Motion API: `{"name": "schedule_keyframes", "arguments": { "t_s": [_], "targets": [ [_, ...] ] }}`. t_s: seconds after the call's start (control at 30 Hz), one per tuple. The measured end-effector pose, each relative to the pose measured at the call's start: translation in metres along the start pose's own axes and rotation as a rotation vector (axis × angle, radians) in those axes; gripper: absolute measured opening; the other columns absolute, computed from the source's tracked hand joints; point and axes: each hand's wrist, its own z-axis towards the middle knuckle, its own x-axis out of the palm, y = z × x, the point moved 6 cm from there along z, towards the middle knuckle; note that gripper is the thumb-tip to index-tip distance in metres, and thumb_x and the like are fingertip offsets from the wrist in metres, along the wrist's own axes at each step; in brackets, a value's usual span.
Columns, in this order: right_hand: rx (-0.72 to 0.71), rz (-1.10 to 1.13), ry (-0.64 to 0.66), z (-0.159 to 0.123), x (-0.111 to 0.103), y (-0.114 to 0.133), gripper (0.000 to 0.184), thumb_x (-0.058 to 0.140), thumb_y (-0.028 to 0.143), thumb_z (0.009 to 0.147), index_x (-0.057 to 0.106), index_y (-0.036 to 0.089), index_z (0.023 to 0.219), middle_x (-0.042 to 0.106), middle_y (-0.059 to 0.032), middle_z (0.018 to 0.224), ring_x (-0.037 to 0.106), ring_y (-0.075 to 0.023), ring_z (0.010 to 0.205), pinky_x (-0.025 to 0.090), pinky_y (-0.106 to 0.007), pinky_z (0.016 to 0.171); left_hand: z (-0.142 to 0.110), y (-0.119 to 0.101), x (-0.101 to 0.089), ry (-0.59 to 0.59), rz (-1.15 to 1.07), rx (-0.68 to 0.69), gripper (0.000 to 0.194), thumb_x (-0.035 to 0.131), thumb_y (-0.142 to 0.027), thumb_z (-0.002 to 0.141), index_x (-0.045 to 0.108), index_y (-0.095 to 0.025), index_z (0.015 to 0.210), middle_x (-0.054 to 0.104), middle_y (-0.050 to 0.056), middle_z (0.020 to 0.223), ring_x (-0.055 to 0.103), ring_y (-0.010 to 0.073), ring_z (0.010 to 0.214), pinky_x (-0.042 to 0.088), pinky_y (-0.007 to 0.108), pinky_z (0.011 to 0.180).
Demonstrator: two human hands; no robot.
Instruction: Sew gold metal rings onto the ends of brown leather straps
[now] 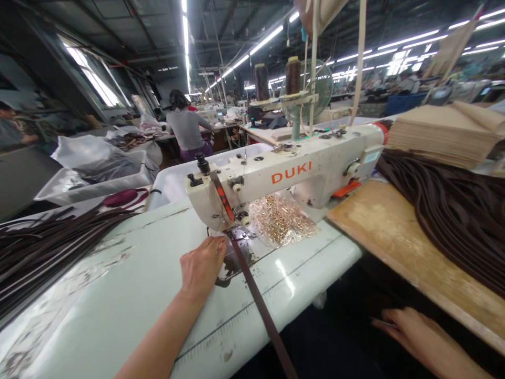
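Observation:
My left hand point(201, 266) rests on the sewing machine's point(252, 179) bed, left of the needle area, its fingers curled together. Whatever its fingertips pinch is hidden. Close beside them, a long dark brown strap point(258, 300) lies under the presser foot and runs toward me, over the table's front edge. My right hand point(412, 329) is low at the right, below the table edge, closed around a thin, light, pointed tool point(382, 321); its kind is too small to tell. Behind the needle area sits a heap of small gold-coloured metal pieces point(280, 218) in clear plastic.
Dark straps lie in a bundle point(47, 247) on the left and a pile point(445, 221) on the right wooden board point(371, 226). A stack of tan sheets point(442, 134) stands behind. White bins point(98, 179) and a seated person point(187, 126) are beyond. Thread cones point(292, 76) stand above the machine.

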Motion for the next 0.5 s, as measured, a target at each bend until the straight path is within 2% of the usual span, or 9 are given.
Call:
{"name": "schedule_keyframes", "arguments": {
  "t_s": [0.07, 0.17, 0.23, 0.27, 0.3, 0.37, 0.4, 0.47, 0.5],
  "targets": [
    [-0.031, -0.024, 0.025, 0.005, 0.0, 0.004, 0.03, 0.056, 0.055, 0.073, 0.068, 0.028, 0.072, 0.067, -0.0057, 0.072, 0.064, -0.025, 0.065, 0.049, -0.033, 0.055, 0.001, -0.001, 0.0, -0.001, 0.012, -0.001, 0.022, 0.045, -0.031, 0.091, 0.066, -0.026, 0.098, 0.069, -0.003, 0.09, 0.065, 0.0156, 0.075, 0.035, 0.025, 0.056],
    [-0.114, -0.024, 0.033, 0.016, -0.012, 0.025, 0.038, 0.054, 0.055, 0.076, 0.069, 0.025, 0.095, 0.069, -0.0071, 0.094, 0.066, -0.0251, 0.082, 0.052, -0.031, 0.068, 0.0, -0.003, 0.001, 0.004, 0.012, 0.006, 0.023, 0.045, -0.031, 0.092, 0.066, -0.027, 0.098, 0.07, -0.003, 0.092, 0.066, 0.0157, 0.076, 0.035, 0.025, 0.056],
    [-0.123, -0.025, 0.117, 0.025, -0.025, 0.05, 0.032, 0.047, 0.049, 0.085, 0.068, 0.026, 0.095, 0.069, -0.0027, 0.079, 0.065, -0.0192, 0.069, 0.048, -0.026, 0.06, -0.001, -0.004, 0.001, 0.007, 0.008, 0.009, 0.023, 0.045, -0.031, 0.092, 0.066, -0.028, 0.099, 0.07, -0.004, 0.095, 0.066, 0.0155, 0.076, 0.036, 0.025, 0.057],
    [-0.118, -0.039, 0.164, 0.032, -0.033, 0.066, 0.033, 0.045, 0.048, 0.088, 0.067, 0.025, 0.082, 0.064, -0.0001, 0.065, 0.061, -0.0157, 0.057, 0.043, -0.024, 0.053, -0.001, -0.004, 0.002, 0.007, 0.005, 0.01, 0.023, 0.045, -0.032, 0.092, 0.066, -0.028, 0.1, 0.069, -0.004, 0.097, 0.066, 0.0154, 0.077, 0.037, 0.025, 0.058],
    [-0.13, -0.057, 0.153, 0.039, -0.046, 0.085, 0.038, 0.046, 0.049, 0.088, 0.063, 0.022, 0.067, 0.058, 0.0009, 0.055, 0.056, -0.0134, 0.05, 0.039, -0.024, 0.05, -0.001, -0.005, 0.002, 0.007, 0.003, 0.012, 0.023, 0.044, -0.032, 0.092, 0.066, -0.028, 0.1, 0.069, -0.004, 0.098, 0.066, 0.0154, 0.077, 0.037, 0.025, 0.058],
    [-0.223, -0.039, 0.1, 0.059, -0.069, 0.129, 0.042, 0.048, 0.046, 0.089, 0.058, 0.02, 0.058, 0.054, 0.0011, 0.054, 0.053, -0.0114, 0.05, 0.036, -0.023, 0.052, -0.002, -0.005, 0.004, 0.008, -0.001, 0.015, 0.024, 0.044, -0.033, 0.093, 0.066, -0.028, 0.101, 0.069, -0.004, 0.098, 0.066, 0.0156, 0.078, 0.037, 0.026, 0.059],
    [-0.286, 0.003, 0.107, 0.071, -0.076, 0.152, 0.035, 0.049, 0.042, 0.089, 0.062, 0.021, 0.065, 0.059, 0.0009, 0.063, 0.054, -0.0109, 0.054, 0.037, -0.022, 0.054, -0.001, -0.005, 0.005, 0.008, -0.003, 0.016, 0.025, 0.043, -0.033, 0.093, 0.066, -0.028, 0.102, 0.069, -0.004, 0.099, 0.066, 0.0158, 0.079, 0.038, 0.026, 0.059],
    [-0.394, 0.141, 0.119, 0.098, -0.082, 0.193, 0.02, 0.051, 0.035, 0.089, 0.067, 0.026, 0.095, 0.065, -0.0005, 0.093, 0.057, -0.0107, 0.065, 0.04, -0.022, 0.062, 0.0, -0.006, 0.007, 0.009, -0.008, 0.019, 0.026, 0.042, -0.034, 0.093, 0.065, -0.028, 0.104, 0.069, -0.004, 0.1, 0.066, 0.016, 0.08, 0.038, 0.026, 0.06],
    [-0.413, 0.224, 0.139, 0.113, -0.079, 0.21, 0.022, 0.051, 0.035, 0.089, 0.065, 0.027, 0.104, 0.065, -0.0005, 0.097, 0.058, -0.0109, 0.069, 0.041, -0.022, 0.065, 0.0, -0.006, 0.007, 0.01, -0.01, 0.02, 0.027, 0.041, -0.034, 0.094, 0.065, -0.028, 0.105, 0.069, -0.004, 0.101, 0.066, 0.016, 0.081, 0.038, 0.026, 0.06]
  ]
}}
